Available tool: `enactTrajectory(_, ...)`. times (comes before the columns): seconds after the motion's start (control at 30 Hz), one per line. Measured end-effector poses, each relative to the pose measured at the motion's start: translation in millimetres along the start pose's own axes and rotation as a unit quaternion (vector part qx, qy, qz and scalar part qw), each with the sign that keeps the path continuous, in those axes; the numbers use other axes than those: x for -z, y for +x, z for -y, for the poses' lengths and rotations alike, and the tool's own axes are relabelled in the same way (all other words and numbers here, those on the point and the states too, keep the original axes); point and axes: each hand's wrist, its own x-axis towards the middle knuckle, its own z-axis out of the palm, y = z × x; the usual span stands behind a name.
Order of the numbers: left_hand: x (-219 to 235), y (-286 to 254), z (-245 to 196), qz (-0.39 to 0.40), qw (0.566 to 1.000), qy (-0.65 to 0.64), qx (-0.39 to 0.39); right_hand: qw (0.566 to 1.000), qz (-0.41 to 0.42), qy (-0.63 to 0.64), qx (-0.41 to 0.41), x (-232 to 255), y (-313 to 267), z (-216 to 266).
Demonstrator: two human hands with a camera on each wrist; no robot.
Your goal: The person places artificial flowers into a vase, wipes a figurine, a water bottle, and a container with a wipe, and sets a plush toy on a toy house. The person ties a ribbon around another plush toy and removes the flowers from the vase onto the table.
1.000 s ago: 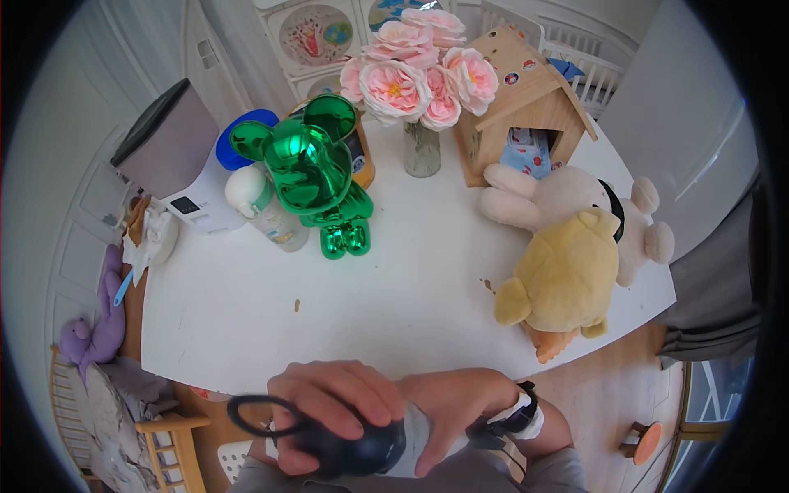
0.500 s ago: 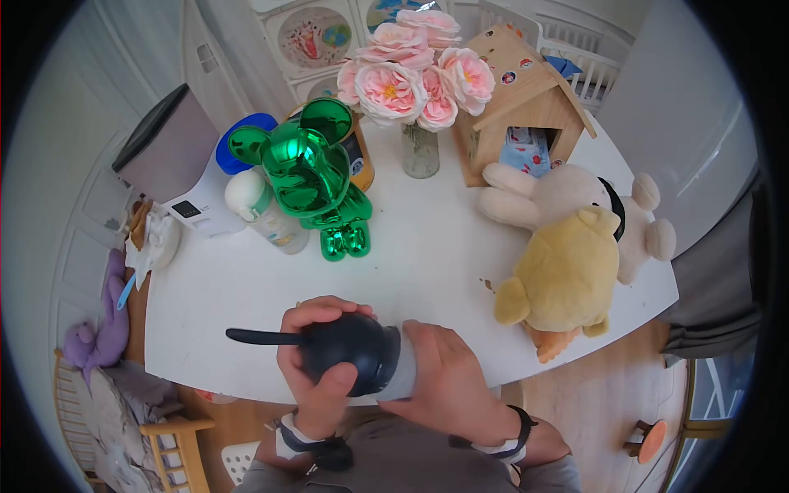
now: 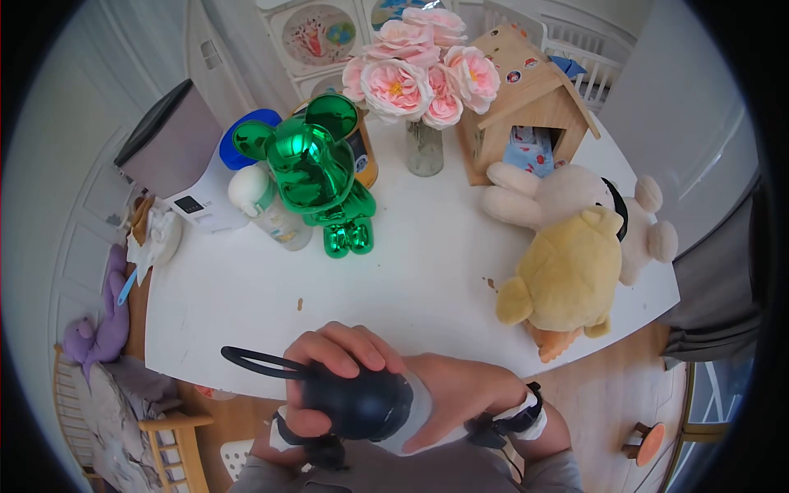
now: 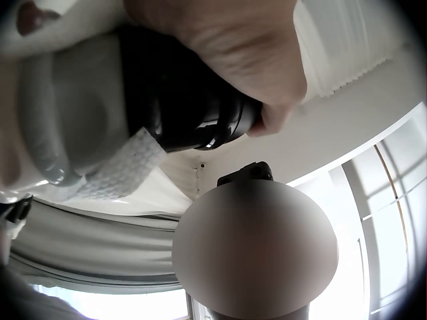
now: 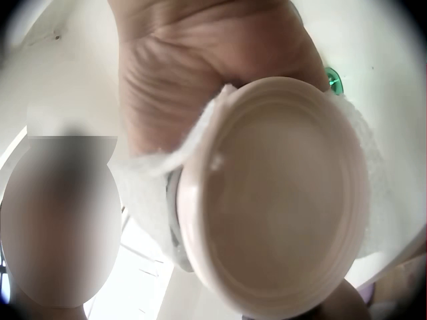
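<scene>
Over the table's front edge, both hands hold a bottle with a dark domed lid (image 3: 362, 403) and a carry loop (image 3: 255, 360) that points left. My left hand (image 3: 345, 353) grips the lid, fingers curled over its top. Around the pale grey body (image 3: 421, 407) wraps my right hand (image 3: 468, 394). A white bumpy tissue or cloth (image 4: 127, 170) lies against the body in the left wrist view. From the right wrist, the bottle's round pale base (image 5: 280, 193) faces the camera, with the white cloth (image 5: 193, 137) showing between palm and bottle.
On the white table (image 3: 411, 287) stand a shiny green bear figure (image 3: 312, 172), a baby bottle (image 3: 275, 214), a tall appliance (image 3: 177, 156), a flower vase (image 3: 425, 148) and a wooden house (image 3: 526, 107). Yellow (image 3: 567, 271) and cream plush toys (image 3: 575, 193) lie at the right.
The bottle rose over the table half a second ago, then came back toward the body. The left hand shifted from cupping the lid with its thumb in front to fingers over its top.
</scene>
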Motion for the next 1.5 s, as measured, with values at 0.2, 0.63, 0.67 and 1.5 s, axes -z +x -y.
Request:
enactTrajectory(0.2, 1.1, -0.3, -6.1, -0.104, 0.991, 0.08, 0.021, 0.993, -0.09, -0.039, -0.069, -4.1, -4.0, 18.0)
enactTrajectory(0.63, -7.7, 3.2, -14.8, -0.178, 0.976, 0.107, 0.064, 0.924, -0.276, -0.266, -0.001, -29.7, 3.3, 9.3)
enactTrajectory(0.67, -6.7, 1.0, -13.0, -0.148, 0.987, 0.038, 0.05, 0.962, -0.206, -0.172, -0.055, -25.2, 1.9, 14.6)
enactTrajectory(1.5, 4.9, 0.5, -8.2, -0.222, 0.954, 0.175, 0.097, 0.902, -0.312, -0.299, 0.0, -33.6, 18.0, -2.9)
